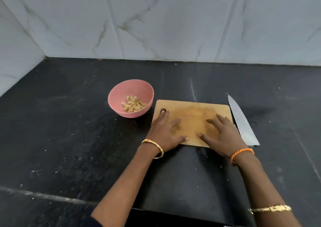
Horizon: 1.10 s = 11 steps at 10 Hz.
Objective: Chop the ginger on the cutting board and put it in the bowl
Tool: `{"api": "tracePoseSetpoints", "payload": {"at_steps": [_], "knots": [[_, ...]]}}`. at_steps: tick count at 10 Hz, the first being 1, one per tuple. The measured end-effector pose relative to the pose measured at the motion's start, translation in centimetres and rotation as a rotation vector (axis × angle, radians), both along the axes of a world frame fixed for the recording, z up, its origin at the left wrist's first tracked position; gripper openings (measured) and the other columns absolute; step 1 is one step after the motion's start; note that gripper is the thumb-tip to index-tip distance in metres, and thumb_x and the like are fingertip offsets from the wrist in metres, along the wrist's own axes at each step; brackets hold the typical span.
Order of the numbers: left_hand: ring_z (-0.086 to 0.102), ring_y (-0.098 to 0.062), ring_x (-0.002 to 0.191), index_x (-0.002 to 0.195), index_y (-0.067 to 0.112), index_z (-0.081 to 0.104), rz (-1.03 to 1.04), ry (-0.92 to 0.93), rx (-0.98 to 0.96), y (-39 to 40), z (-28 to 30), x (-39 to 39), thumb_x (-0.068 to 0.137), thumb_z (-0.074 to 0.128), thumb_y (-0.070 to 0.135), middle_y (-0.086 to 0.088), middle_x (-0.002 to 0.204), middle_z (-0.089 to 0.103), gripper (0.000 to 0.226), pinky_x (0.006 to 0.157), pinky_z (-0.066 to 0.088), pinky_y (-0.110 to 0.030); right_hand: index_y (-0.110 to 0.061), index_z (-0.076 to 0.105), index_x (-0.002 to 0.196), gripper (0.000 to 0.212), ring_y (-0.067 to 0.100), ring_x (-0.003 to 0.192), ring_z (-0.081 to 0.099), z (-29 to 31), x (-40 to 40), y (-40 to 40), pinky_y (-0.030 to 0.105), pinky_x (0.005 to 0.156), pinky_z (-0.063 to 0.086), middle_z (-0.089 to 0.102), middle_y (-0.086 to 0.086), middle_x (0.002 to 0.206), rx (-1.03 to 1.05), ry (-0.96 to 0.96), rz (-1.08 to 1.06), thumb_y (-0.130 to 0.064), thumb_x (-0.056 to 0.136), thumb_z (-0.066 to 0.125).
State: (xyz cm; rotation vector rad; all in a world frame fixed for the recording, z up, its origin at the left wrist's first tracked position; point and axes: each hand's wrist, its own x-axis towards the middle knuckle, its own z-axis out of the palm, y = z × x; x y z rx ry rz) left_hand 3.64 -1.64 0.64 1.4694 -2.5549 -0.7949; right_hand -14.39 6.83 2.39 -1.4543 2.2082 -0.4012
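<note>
pink bowl [131, 100] on the left holds the chopped ginger [133, 104], and the cutting board [192, 112] looks bare, so the job seems done. left hand [164, 131] and right hand [222, 132] rest flat on it, fingers spread, holding nothing. knife [242, 122] lies just right on the desk [69, 131].

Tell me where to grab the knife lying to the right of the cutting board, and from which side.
Take the knife by its handle end, nearest you, coming in from the near right with the right hand. The blade lies flat on the counter with its tip pointing away, along the cutting board. The handle is mostly hidden behind the right wrist, so its exact shape is unclear.
</note>
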Motion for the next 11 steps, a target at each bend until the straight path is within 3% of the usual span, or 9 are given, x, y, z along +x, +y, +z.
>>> {"api": "tracePoseSetpoints", "payload": {"at_steps": [1, 2, 4, 5, 6, 7, 9, 10, 11], "knots": [[-0.008, -0.019, 0.146, 0.144, 0.038, 0.024, 0.014, -0.012, 0.002, -0.3, -0.9, -0.5, 0.079, 0.058, 0.061, -0.002, 0.158, -0.007, 0.077, 0.116, -0.005, -0.034, -0.028, 0.035, 0.144, 0.068, 0.025, 0.148, 0.002, -1.0, -0.2, 0.3, 0.039, 0.12, 0.008, 0.008, 0.003, 0.16, 0.037, 0.027, 0.069, -0.046, 0.085, 0.062], [-0.011, -0.019, 0.145, 0.144, 0.037, 0.025, 0.038, 0.011, -0.008, -0.8, -1.0, -0.7, 0.079, 0.057, 0.06, -0.004, 0.158, -0.008, 0.076, 0.116, -0.006, -0.035, -0.029, 0.032, 0.145, 0.068, 0.023, 0.148, -0.003, -1.0, -0.6, -0.7, 0.038, 0.12, 0.004, 0.004, 0.001, 0.161, 0.022, -0.017, 0.078, -0.044, 0.086, 0.062], [-0.008, -0.019, 0.146, 0.144, 0.037, 0.027, 0.048, 0.039, -0.001, -1.1, -0.6, -0.9, 0.078, 0.059, 0.06, -0.004, 0.158, -0.007, 0.076, 0.116, -0.006, -0.035, -0.026, 0.035, 0.145, 0.059, 0.023, 0.148, 0.0, -1.5, -1.1, -1.2, 0.037, 0.119, 0.005, 0.009, 0.002, 0.16, -0.018, -0.016, 0.078, -0.037, 0.091, 0.057], [-0.007, -0.019, 0.146, 0.144, 0.036, 0.028, 0.048, 0.037, -0.003, -1.2, -0.5, -1.0, 0.078, 0.06, 0.06, -0.004, 0.158, -0.006, 0.077, 0.116, -0.006, -0.035, -0.015, 0.044, 0.14, 0.047, 0.026, 0.144, 0.021, -1.9, -1.3, -1.3, 0.032, 0.116, 0.017, 0.026, 0.006, 0.156, -0.118, -0.016, 0.024, -0.019, 0.094, 0.053], [-0.005, -0.02, 0.146, 0.143, 0.034, 0.03, 0.053, 0.058, -0.014, -1.1, -0.5, -0.9, 0.077, 0.062, 0.059, -0.004, 0.158, -0.004, 0.078, 0.117, -0.003, -0.036, -0.007, 0.057, 0.126, 0.038, 0.03, 0.121, 0.052, -1.8, -1.3, -1.3, 0.025, 0.098, 0.036, 0.055, 0.011, 0.133, -0.297, -0.021, -0.103, 0.001, 0.09, 0.047], [0.003, -0.022, 0.145, 0.141, 0.027, 0.038, 0.088, 0.131, -0.026, -0.9, -0.5, -0.9, 0.077, 0.067, 0.051, -0.005, 0.158, 0.007, 0.075, 0.118, 0.006, -0.035, -0.003, 0.065, 0.11, 0.037, 0.027, 0.103, 0.062, -1.5, -1.1, -1.5, 0.022, 0.084, 0.043, 0.066, 0.014, 0.111, -0.437, -0.107, -0.268, 0.013, 0.084, 0.044], [0.039, -0.021, 0.13, 0.125, 0.012, 0.056, 0.115, 0.316, -0.151, -0.6, -1.2, -1.2, 0.086, 0.061, 0.021, -0.008, 0.136, 0.045, 0.04, 0.111, 0.028, -0.027, -0.004, 0.065, 0.096, 0.026, 0.018, 0.081, 0.063, -1.7, -1.7, -2.0, 0.006, 0.068, 0.042, 0.067, 0.007, 0.092, -0.515, -0.296, -0.366, 0.012, 0.081, 0.052], [0.045, -0.018, 0.122, 0.122, 0.011, 0.057, 0.105, 0.376, -0.218, -0.5, -1.2, -1.3, 0.088, 0.055, 0.013, -0.005, 0.128, 0.051, 0.034, 0.105, 0.03, -0.021, -0.006, 0.066, 0.097, 0.024, 0.015, 0.078, 0.059, -1.8, -2.2, -2.1, 0.007, 0.072, 0.045, 0.063, 0.003, 0.086, -0.513, -0.309, -0.399, 0.008, 0.08, 0.057], [0.049, -0.017, 0.118, 0.122, 0.01, 0.057, 0.132, 0.402, -0.251, -0.5, -0.6, -1.4, 0.089, 0.05, 0.006, -0.005, 0.125, 0.054, 0.034, 0.103, 0.034, -0.021, -0.007, 0.068, 0.095, 0.023, 0.016, 0.081, 0.059, -1.5, -3.2, -1.8, 0.024, 0.084, 0.049, 0.064, 0.003, 0.088, -0.563, -0.322, -0.518, 0.006, 0.081, 0.056]]}}
